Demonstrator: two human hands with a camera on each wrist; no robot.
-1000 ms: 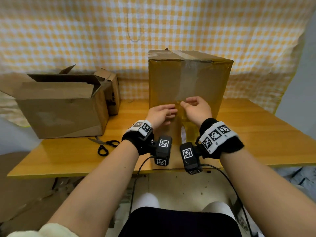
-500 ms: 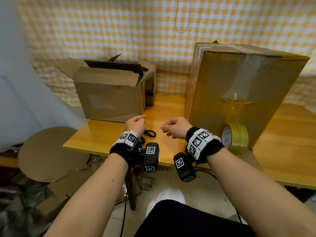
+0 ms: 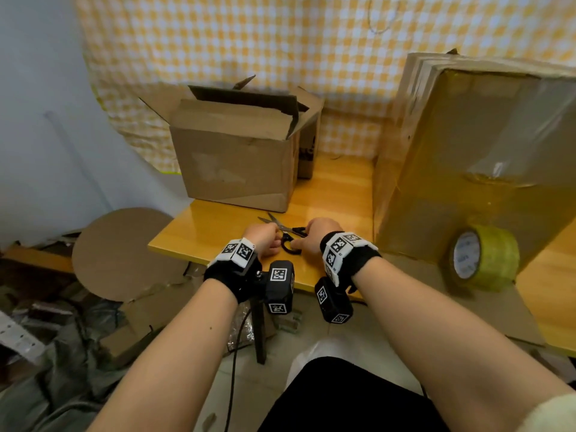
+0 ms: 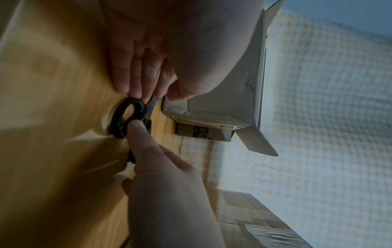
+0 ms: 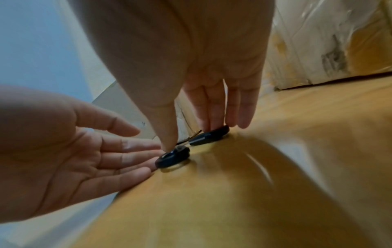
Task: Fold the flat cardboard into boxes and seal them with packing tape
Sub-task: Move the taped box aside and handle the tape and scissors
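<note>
Both hands are meeting over the black-handled scissors [image 3: 285, 233], which are lying flat on the wooden table [image 3: 327, 194] near its front left corner, blades pointing toward ten o'clock in the head view. The right hand [image 3: 313, 236] is reaching down onto the handles: in the right wrist view its thumb is pressing on the nearer loop and two fingers [image 5: 208, 109] are touching the farther loop, all of them held nearly straight, none visibly through a loop. The left hand [image 3: 263, 241] is lying just at nine o'clock of the scissors, palm open and fingers [image 5: 127, 157] stretched out and slightly apart, their tips touching the nearer loop and the blade base.

The tall taped box [image 3: 473, 157] is standing at two o'clock of the hands, well apart from them, with a strip of clear tape running down its front face. The roll of packing tape [image 3: 483, 258] is hanging or leaning on edge against the lower front of that box, at three o'clock of the right hand and clear of every finger. An open cardboard box [image 3: 240, 160] with raised flaps is sitting at twelve o'clock, near the blade tips. Behind everything a yellow checked cloth [image 3: 280, 42] is covering the wall
</note>
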